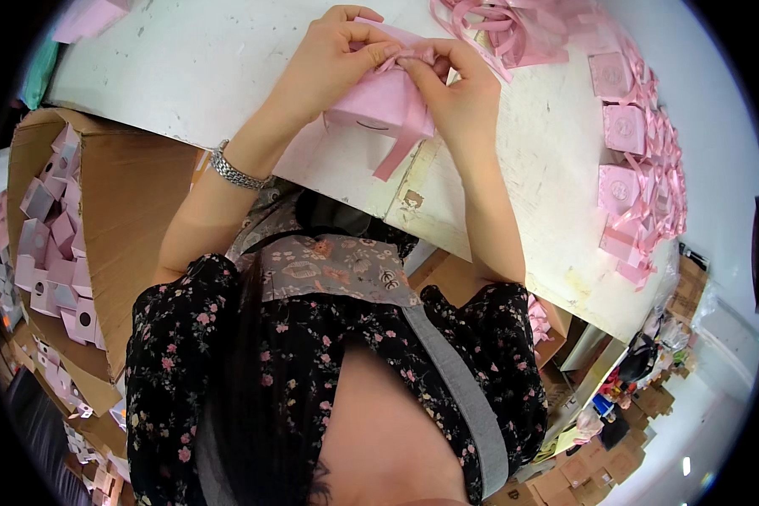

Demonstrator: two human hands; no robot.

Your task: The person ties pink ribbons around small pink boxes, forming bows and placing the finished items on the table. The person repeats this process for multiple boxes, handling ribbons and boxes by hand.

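Observation:
On the white table [183, 69] before me rests a small pink box [373, 101]. A pink satin ribbon [400, 152] runs around it, and one tail hangs down over the front edge of the box. My left hand [341, 57] pinches the gathered ribbon on top between thumb and fingers. From the other side, my right hand [458, 73] grips the same bunched ribbon with thumb and forefinger. Fingers cover part of the knot or loop, so its exact form cannot be told. A metal-link bracelet circles my left wrist.
Loose pink ribbons [493, 28] lie at the table's far side. Several ribboned pink boxes [623, 129] stand in rows on the right. A large cardboard carton [133, 209] at the left holds many small pink boxes [54, 246]. Another pink item [88, 18] sits at the far left.

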